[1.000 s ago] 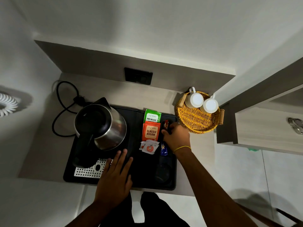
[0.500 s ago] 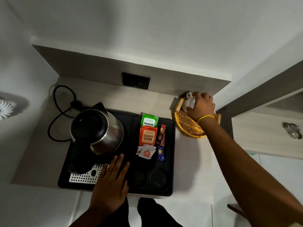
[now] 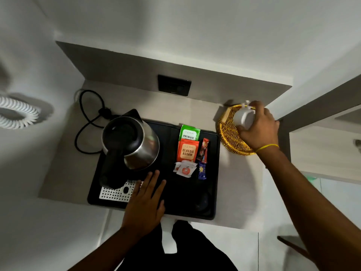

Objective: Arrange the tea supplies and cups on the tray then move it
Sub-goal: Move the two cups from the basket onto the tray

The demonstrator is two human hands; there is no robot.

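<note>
A black tray (image 3: 212, 169) lies on the counter with a steel kettle (image 3: 134, 141) on its left. On its right side lie a green tea packet (image 3: 189, 133), an orange tea packet (image 3: 187, 151), a red sachet (image 3: 203, 149), a blue sachet (image 3: 202, 170) and white packets (image 3: 184, 169). My left hand (image 3: 145, 202) rests flat on the tray's front, fingers spread. My right hand (image 3: 259, 130) grips a white cup (image 3: 242, 117) over the yellow wicker basket (image 3: 228, 133) to the tray's right. A second cup is hidden.
A black power cord (image 3: 88, 118) loops on the counter left of the kettle. A dark wall socket (image 3: 173, 86) sits on the back panel. A cabinet (image 3: 322, 149) stands to the right of the basket. A perforated white plate (image 3: 115, 193) is at the tray's front left.
My right hand left the sachets on the tray, reached right into the wicker basket and closed on a white cup. My left hand stayed on the tray's front.
</note>
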